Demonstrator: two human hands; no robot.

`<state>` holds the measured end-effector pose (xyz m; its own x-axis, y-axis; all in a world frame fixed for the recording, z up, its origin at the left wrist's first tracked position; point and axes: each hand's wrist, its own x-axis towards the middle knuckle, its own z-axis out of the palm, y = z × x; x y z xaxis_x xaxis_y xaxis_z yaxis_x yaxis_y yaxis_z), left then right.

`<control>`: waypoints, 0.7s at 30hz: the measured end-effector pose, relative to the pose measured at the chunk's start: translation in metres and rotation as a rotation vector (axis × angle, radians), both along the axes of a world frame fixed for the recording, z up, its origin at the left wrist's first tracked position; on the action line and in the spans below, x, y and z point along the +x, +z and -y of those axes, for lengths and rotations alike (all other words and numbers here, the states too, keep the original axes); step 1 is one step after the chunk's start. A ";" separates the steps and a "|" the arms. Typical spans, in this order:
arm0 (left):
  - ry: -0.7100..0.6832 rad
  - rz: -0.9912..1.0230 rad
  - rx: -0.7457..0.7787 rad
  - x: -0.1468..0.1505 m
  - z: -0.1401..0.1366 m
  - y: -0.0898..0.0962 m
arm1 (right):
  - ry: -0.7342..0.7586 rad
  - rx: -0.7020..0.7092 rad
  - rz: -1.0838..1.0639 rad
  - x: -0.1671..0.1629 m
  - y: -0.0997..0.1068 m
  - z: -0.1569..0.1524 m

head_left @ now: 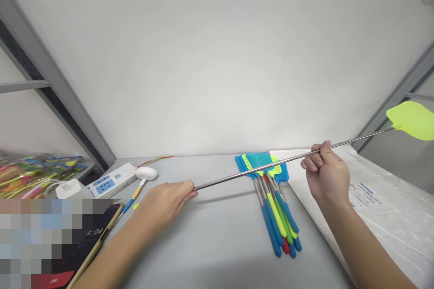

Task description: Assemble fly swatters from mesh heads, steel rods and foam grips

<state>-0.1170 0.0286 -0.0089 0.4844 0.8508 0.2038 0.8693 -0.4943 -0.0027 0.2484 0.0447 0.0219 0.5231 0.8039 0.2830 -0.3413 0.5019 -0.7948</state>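
Observation:
A telescopic fly swatter with a long metal rod and a yellow-green paddle stretches across the view, tilted up to the right. My left hand is closed around its lower end and hides the handle. Farther up, my right hand grips the rod between thumb and curled fingers. The paddle is partly cut off by the right edge. Below the rod, a pile of fly swatters with blue, yellow, green and red handles lies on the grey table, apart from both hands.
At the left are a white power strip with a plugged-in adapter, a white charger end on a wrapped cable, a phone and colourful packaged items. A large white plastic package lies right. A wall stands behind.

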 end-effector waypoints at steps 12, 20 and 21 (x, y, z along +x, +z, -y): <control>-0.031 0.045 0.172 0.013 -0.003 -0.016 | 0.197 -0.190 -0.039 -0.050 -0.025 0.009; -0.096 0.086 0.187 -0.005 -0.014 -0.007 | 0.176 -0.295 -0.035 -0.050 -0.025 0.003; -0.098 0.087 0.194 -0.006 -0.015 -0.008 | 0.177 -0.301 -0.031 -0.048 -0.025 0.002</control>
<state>-0.1226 0.0434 -0.0166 0.5363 0.7415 0.4032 0.8182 -0.5740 -0.0328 0.2005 0.0430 -0.0035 0.3729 0.9278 0.0056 -0.4278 0.1773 -0.8863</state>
